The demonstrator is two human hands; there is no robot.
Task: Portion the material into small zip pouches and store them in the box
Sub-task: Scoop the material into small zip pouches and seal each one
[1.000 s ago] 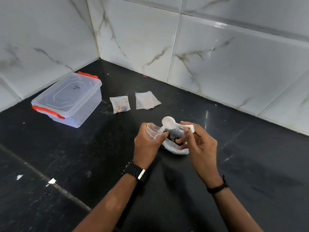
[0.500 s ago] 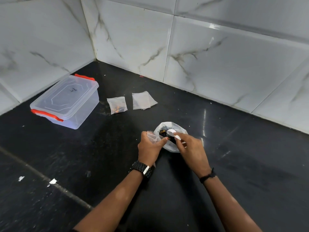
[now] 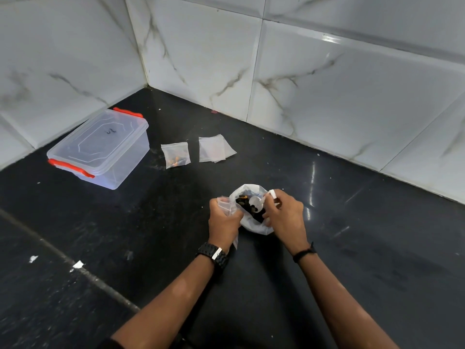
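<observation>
Centrally, on a glossy black stone counter point(image 3: 352, 260), a white plastic bag of dark and orange material point(image 3: 251, 215) sits open-mouthed between two hands. The right hand point(image 3: 285, 217) pinches the handle of a small white plastic spoon point(image 3: 258, 202), whose bowl dips into the bag's contents. The left hand point(image 3: 224, 222) curls around a small clear zip pouch point(image 3: 224, 203), held just beside the bag's rim; whether the pouch mouth is open cannot be told.

This looks like the scooping step of a fresh portion. Next, the loaded spoon would need lifting level and tipping into the held pouch, which must gape wide enough.

Farther back, a filled clear pouch with orange bits point(image 3: 176, 154) lies flat, and near it a small stack of empty clear pouches point(image 3: 214, 148). Well to the left stands a clear plastic box with red clip handles point(image 3: 100, 148), lid on, close to the corner of white marble-patterned wall tiles point(image 3: 327, 84).
</observation>
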